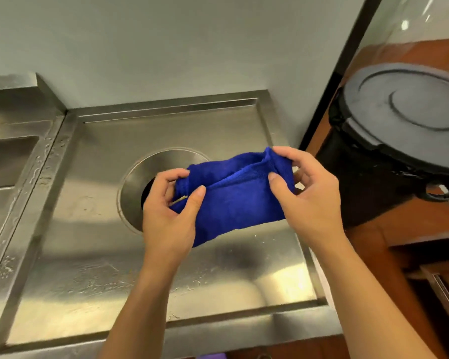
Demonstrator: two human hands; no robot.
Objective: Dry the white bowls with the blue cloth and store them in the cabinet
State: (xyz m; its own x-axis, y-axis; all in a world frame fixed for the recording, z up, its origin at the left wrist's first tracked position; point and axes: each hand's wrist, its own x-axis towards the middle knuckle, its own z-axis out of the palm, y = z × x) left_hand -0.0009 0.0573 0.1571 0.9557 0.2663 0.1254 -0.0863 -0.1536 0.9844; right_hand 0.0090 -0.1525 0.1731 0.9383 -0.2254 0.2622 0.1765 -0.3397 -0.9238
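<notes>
A blue cloth (pixel 233 200), folded over, hangs in the air above the steel counter. My left hand (pixel 170 216) pinches its left end between thumb and fingers. My right hand (pixel 309 198) grips its right end, thumb on the front and fingers behind the top corner. Both hands are at about the same height, a little above the round hole in the counter. No white bowl and no cabinet is in view.
The steel counter (pixel 88 268) has a raised rim and a round chute opening (pixel 138 187) behind my left hand. A wet sink basin (pixel 8 161) lies at the left. A black lidded bin (pixel 399 130) stands on the wooden floor at the right.
</notes>
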